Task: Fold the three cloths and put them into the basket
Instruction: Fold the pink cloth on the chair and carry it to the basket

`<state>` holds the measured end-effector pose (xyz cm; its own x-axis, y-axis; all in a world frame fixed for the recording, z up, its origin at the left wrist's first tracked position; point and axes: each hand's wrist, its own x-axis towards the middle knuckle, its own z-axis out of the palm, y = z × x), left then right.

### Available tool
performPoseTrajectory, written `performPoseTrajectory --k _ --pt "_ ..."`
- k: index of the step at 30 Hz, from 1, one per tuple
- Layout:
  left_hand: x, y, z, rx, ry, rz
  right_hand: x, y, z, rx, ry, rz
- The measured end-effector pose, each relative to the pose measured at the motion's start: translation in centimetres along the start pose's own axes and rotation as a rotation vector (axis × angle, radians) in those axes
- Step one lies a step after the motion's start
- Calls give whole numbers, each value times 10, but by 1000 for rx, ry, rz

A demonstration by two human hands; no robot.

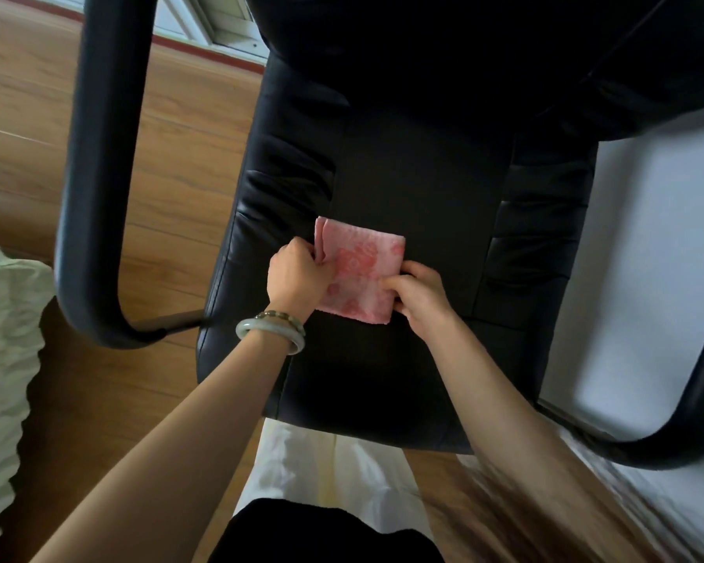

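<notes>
Far left: a pale green crinkled fabric (1,339) sits at the edge of view; I cannot tell whether it is one of the three cloths.
Armrest: the black armrest (94,176) loops over the wooden floor (171,176), left of the seat.
Left grip: my left grip (297,274), bangles (271,331) on the wrist, is curled round the cloth's left edge, fingers closed on its layers.
Pink cloth: the pink cloth (362,266) lies folded small on the chair seat (403,176), between my two hands.
Right grip: my right grip (419,296) pinches the cloth's near right edge, thumb on top.
Basket: not in view, nor are two more cloths.
Risk: the layers at the left edge look uneven, so I judge that lifting with one side slack could let them slide apart and undo the fold. The seat looks smooth, so a push could shift the whole cloth instead of creasing it.
</notes>
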<state>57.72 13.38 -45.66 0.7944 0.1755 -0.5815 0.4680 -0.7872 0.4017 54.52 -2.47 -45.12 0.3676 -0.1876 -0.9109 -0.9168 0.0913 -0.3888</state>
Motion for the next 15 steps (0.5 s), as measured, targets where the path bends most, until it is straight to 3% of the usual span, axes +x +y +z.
performPoseTrajectory --k 4,9,15 --pt "-3 -6 -1 -91 -60 73 -7 -4 -7 74 -104 -12" --pt "-30 -17 -28 -448 -225 59 -38 -17 -17 67 -224 -44" --pt "-85 13 -113 -647 -258 115 -118 -61 -27 125 -332 -142"
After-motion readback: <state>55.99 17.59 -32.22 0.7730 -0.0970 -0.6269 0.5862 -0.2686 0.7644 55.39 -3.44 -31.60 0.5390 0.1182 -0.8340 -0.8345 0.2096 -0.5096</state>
